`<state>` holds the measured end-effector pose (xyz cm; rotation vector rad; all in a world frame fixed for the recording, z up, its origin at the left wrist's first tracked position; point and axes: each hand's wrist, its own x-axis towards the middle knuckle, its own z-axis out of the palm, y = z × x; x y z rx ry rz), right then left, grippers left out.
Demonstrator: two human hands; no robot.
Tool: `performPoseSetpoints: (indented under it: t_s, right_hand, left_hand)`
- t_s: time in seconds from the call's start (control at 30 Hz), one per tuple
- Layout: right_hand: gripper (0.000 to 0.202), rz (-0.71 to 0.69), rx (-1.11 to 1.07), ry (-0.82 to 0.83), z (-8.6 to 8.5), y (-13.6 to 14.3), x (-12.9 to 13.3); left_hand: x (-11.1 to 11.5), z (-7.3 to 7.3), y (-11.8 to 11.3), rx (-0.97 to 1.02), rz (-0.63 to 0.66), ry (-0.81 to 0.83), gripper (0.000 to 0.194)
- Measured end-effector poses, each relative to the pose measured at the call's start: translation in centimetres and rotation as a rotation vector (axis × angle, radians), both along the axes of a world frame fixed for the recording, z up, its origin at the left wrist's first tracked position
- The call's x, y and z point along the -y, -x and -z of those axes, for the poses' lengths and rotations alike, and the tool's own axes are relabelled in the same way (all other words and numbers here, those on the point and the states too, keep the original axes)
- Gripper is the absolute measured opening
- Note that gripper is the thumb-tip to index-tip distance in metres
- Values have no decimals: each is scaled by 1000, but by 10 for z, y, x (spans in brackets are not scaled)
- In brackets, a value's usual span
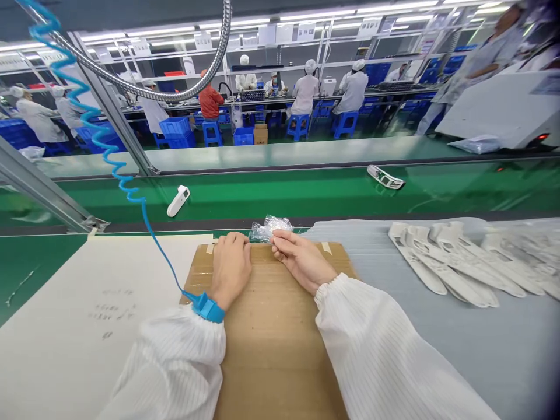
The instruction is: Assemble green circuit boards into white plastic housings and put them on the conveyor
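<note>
- The brown cardboard [275, 326] is set flat in the middle, and the clear plastic [265, 229] is seen at its far edge.
- The left hand [231, 265] is laid palm down on the cardboard's far left part. Its fingers are bent toward the far edge – whether anything is gripped under them cannot be told.
- The right hand [304, 259] is turned on its side over the cardboard's far right part. Its thumb and fingers are pressed together, and the plastic is pinched at the tips.
- Both arms are reached forward, and a blue band [207, 307] is worn on the left wrist.
- White parts [450, 262] are laid out right of the cardboard.
- Past the cardboard, a white gadget [178, 201] and an open shell [385, 177] are held up by the green belt [271, 192].
</note>
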<state>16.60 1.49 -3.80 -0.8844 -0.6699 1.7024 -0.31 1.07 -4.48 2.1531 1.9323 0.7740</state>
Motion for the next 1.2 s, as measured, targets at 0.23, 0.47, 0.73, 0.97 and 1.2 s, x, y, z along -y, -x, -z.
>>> performPoseSetpoints:
  t_s: [0.23, 0.47, 0.73, 0.97, 1.2]
  right_hand:
    - [21, -21, -12, 2, 0, -2, -1]
    - [21, -20, -5, 4, -1, -3, -1]
    - [20, -15, 8, 13, -5, -1, 0]
    - [22, -19, 13, 7, -4, -1, 0]
    - [21, -7, 8, 17, -6, -1, 1]
  left_hand:
    - [6, -2, 1, -53, 107, -1, 18]
    - [5, -2, 2, -59, 118, 2, 19]
    - [6, -3, 2, -59, 124, -5, 18]
    - [6, -2, 3, -49, 128, -22, 18]
    - [6, -2, 3, -61, 121, -18, 19]
